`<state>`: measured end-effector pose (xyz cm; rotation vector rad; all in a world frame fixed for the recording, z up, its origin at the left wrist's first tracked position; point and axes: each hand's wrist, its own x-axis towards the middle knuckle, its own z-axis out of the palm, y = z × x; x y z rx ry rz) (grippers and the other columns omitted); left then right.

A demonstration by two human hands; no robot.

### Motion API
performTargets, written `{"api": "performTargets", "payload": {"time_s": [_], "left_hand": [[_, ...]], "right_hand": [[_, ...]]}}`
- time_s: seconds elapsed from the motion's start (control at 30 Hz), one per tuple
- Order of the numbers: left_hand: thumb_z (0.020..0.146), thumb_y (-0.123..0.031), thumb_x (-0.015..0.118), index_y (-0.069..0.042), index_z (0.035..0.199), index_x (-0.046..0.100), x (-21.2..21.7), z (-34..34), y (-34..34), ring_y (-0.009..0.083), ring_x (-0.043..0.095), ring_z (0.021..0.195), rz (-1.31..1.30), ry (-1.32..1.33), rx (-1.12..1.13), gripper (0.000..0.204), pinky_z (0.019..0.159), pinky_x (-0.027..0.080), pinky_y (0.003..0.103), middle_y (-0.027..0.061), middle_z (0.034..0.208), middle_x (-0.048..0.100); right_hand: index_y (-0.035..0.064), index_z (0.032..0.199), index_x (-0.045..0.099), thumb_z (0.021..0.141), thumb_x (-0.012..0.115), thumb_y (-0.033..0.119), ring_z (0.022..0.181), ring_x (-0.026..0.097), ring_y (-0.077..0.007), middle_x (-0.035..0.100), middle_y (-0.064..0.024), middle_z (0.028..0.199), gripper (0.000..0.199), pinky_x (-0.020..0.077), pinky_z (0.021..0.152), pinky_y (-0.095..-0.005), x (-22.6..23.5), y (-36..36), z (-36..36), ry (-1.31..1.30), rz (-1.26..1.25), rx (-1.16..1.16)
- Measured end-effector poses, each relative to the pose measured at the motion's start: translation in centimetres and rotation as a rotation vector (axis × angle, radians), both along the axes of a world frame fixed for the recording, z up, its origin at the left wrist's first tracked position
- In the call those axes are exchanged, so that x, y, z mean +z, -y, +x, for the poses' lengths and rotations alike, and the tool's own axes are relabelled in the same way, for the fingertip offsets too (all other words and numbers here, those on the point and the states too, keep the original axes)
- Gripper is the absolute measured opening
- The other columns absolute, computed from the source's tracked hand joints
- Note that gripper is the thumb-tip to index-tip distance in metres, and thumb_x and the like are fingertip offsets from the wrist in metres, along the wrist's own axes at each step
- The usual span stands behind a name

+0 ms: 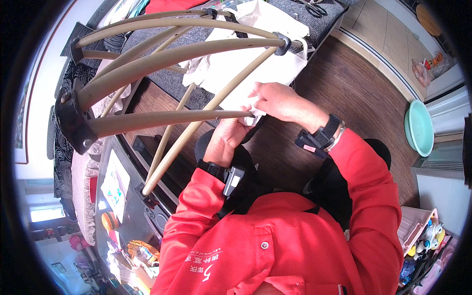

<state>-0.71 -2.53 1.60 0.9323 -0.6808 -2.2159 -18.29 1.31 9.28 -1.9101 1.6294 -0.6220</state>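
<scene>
Both hands meet at the end of 1 beige bar of a folding drying rack [162,59], which serves here as the landmark. The left hand [227,139] comes up from below that bar end with its fingers curled narrowly around it, the knuckles toward the camera; how tightly it grips cannot be told, since the fingertips are hidden behind the bar. The right hand [276,100] reaches in from the right side of the rack, fingers pinched narrowly on a small white cloth [254,112] that it presses against the same bar end, just above the left hand. The cloth sits bunched between the 2 hands, touching the bar tip. Each wrist carries 1 black strapped device, so 2 in all, and both sleeves are red. The rack shows about 6 curved beige bars fanning from 1 dark hinge block at its left end, with 2 dark clips on the upper bars. Behind the rack, 1 white fabric bag [250,54] lies on a grey bed [314,24], and 1 pair of scissors [312,8] rests farther back on that bed. Well to the right of the rack, 1 pale green basin [419,127] leans on the brown wooden floor [354,93]. Below the rack's left end stands a dark glass table [132,206] cluttered with small items.
</scene>
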Motion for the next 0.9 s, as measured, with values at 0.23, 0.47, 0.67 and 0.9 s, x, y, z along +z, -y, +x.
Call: {"api": "performTargets", "payload": {"time_s": [0.23, 0.47, 0.67, 0.9], "left_hand": [[0.081, -0.014, 0.069, -0.008, 0.094, 0.06, 0.3, -0.4, 0.2, 0.0157, 0.059, 0.075, 0.017, 0.029, 0.02, 0.018, 0.066, 0.05, 0.032, 0.0041, 0.084, 0.061], [0.081, -0.017, 0.07, -0.007, 0.093, 0.059, 1.0, -0.3, -0.4, 0.0161, 0.059, 0.075, 0.007, 0.056, 0.029, 0.02, 0.063, 0.049, 0.03, 0.0043, 0.084, 0.061], [0.086, -0.033, 0.064, -0.012, 0.097, 0.059, 1.0, -0.2, -0.3, 0.0154, 0.059, 0.081, 0.025, 0.035, 0.019, 0.024, 0.068, 0.047, 0.031, 0.0022, 0.087, 0.062], [0.092, -0.051, 0.048, -0.018, 0.109, 0.057, 1.2, -0.4, -0.1, 0.0179, 0.058, 0.096, 0.115, 0.125, 0.05, 0.038, 0.083, 0.043, 0.039, -0.0003, 0.101, 0.064]], "right_hand": [[0.0017, 0.104, 0.061, 0.085, 0.055, 0.025, 0.081, 0.065, -0.026, 0.067, -0.0124, 0.082, 0.03, 0.0485, 0.076, -0.0361, -0.4, 0.2, -2.2, 0.272, 0.065, -0.11], [0.0042, 0.091, 0.063, 0.073, 0.071, 0.041, 0.087, 0.062, -0.0274, 0.064, -0.012, 0.09, 0.042, 0.0481, 0.077, -0.0367, -0.2, -1.7, -1.1, 0.014, 0.053, -0.06], [0.0055, 0.081, 0.057, 0.072, 0.069, 0.012, 0.082, 0.057, -0.0295, 0.056, -0.0085, 0.085, 0.016, 0.0467, 0.07, -0.04, -1.8, -1.9, 0.8, -0.001, -0.346, -0.038], [0.0112, 0.083, 0.062, 0.072, 0.065, 0.012, 0.088, 0.057, -0.0241, 0.058, -0.0031, 0.087, 0.011, 0.0492, 0.075, -0.0364, -2.5, -2.3, 0.8, -0.3, -0.623, 0.175]]}}
